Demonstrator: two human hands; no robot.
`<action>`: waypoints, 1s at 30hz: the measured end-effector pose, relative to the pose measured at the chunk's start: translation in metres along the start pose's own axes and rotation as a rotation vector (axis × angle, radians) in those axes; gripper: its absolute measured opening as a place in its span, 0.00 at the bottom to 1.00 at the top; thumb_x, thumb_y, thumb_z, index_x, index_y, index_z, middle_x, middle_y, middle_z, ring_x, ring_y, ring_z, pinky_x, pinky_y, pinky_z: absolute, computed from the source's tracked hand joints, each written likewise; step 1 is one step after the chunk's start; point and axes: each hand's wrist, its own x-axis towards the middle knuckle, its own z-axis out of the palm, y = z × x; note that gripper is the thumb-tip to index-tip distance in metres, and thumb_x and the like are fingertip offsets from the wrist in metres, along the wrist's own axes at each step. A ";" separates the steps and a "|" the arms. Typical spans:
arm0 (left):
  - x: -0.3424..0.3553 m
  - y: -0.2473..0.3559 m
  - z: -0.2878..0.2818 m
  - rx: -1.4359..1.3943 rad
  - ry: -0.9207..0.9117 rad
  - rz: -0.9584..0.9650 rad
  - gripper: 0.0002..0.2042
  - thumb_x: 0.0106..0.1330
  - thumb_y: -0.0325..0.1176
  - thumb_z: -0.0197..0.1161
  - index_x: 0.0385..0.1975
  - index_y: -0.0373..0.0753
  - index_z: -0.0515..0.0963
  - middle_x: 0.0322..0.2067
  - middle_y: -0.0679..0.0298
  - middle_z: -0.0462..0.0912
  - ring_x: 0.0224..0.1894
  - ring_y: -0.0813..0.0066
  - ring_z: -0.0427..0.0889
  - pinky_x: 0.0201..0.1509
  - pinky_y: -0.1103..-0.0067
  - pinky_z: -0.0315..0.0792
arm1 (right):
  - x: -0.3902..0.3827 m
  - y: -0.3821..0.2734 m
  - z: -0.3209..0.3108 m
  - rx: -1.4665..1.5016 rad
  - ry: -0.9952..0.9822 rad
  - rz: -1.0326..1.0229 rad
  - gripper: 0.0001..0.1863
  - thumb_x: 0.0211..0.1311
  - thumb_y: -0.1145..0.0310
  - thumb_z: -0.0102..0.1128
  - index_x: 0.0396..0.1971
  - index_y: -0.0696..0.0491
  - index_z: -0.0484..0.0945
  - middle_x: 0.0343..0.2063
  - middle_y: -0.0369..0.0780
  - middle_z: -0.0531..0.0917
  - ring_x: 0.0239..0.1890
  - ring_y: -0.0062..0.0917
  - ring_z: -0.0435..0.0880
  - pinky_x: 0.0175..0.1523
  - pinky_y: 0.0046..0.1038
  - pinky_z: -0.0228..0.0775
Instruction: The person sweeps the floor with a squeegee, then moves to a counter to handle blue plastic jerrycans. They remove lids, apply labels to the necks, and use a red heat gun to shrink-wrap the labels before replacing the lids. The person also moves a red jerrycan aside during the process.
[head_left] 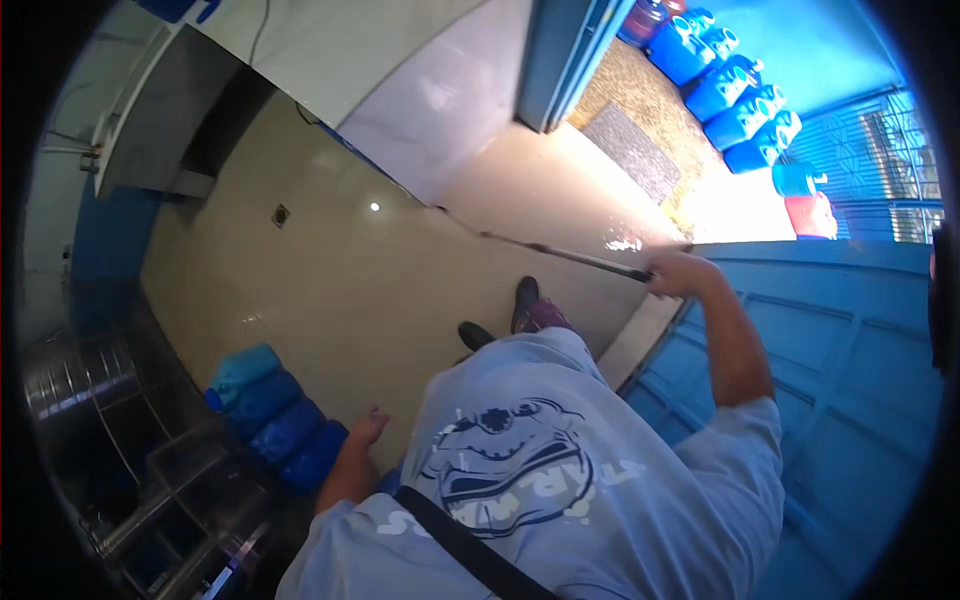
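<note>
My right hand (672,274) grips the black end of a long, thin pole (570,255), which slants away to the left toward the base of a white counter (390,70); whatever is at its far end is too small or hidden to make out. My left hand (368,428) hangs low at my side, empty with fingers apart, beside a row of blue jugs (275,410) on the pale tiled floor (240,260). My shoes (525,295) stand on the tiles below the pole.
A blue panelled door (800,380) is on my right. Through the doorway are blue containers (745,135), a red one (810,215) and a grey mat (630,150). A metal rack (100,420) is at lower left, and a small floor drain (281,216) lies left.
</note>
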 end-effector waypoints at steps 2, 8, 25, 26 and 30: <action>-0.003 -0.005 0.010 -0.265 0.085 -0.104 0.25 0.69 0.50 0.54 0.60 0.41 0.73 0.55 0.53 0.80 0.59 0.55 0.76 0.65 0.68 0.67 | 0.046 -0.025 0.021 -0.206 0.158 -0.047 0.21 0.63 0.63 0.50 0.56 0.48 0.78 0.47 0.48 0.83 0.52 0.41 0.81 0.57 0.41 0.72; -0.027 0.025 0.002 -0.500 0.281 -0.176 0.29 0.66 0.45 0.61 0.62 0.35 0.68 0.52 0.51 0.82 0.52 0.62 0.82 0.56 0.71 0.73 | 0.181 -0.154 0.060 -0.270 0.186 -0.240 0.19 0.62 0.68 0.52 0.51 0.36 0.82 0.46 0.38 0.85 0.50 0.37 0.84 0.50 0.42 0.77; -0.008 0.176 -0.068 -0.409 0.284 -0.153 0.29 0.65 0.44 0.62 0.62 0.34 0.69 0.45 0.54 0.84 0.47 0.66 0.83 0.52 0.72 0.75 | 0.117 0.192 -0.201 -0.469 0.354 0.428 0.19 0.65 0.70 0.52 0.53 0.38 0.80 0.44 0.37 0.85 0.48 0.30 0.85 0.49 0.36 0.79; -0.006 0.179 -0.075 -0.428 0.305 -0.143 0.29 0.65 0.45 0.62 0.62 0.34 0.69 0.45 0.54 0.84 0.47 0.65 0.83 0.53 0.72 0.74 | 0.115 0.179 -0.208 -0.529 0.365 0.390 0.17 0.65 0.70 0.52 0.52 0.40 0.81 0.44 0.38 0.85 0.47 0.30 0.85 0.49 0.36 0.80; 0.003 0.174 -0.103 -0.554 0.367 -0.147 0.28 0.66 0.44 0.62 0.62 0.35 0.69 0.43 0.55 0.84 0.46 0.64 0.83 0.53 0.72 0.74 | 0.105 0.117 -0.247 -0.649 0.440 0.224 0.13 0.63 0.69 0.55 0.45 0.49 0.84 0.42 0.41 0.86 0.45 0.31 0.86 0.45 0.36 0.80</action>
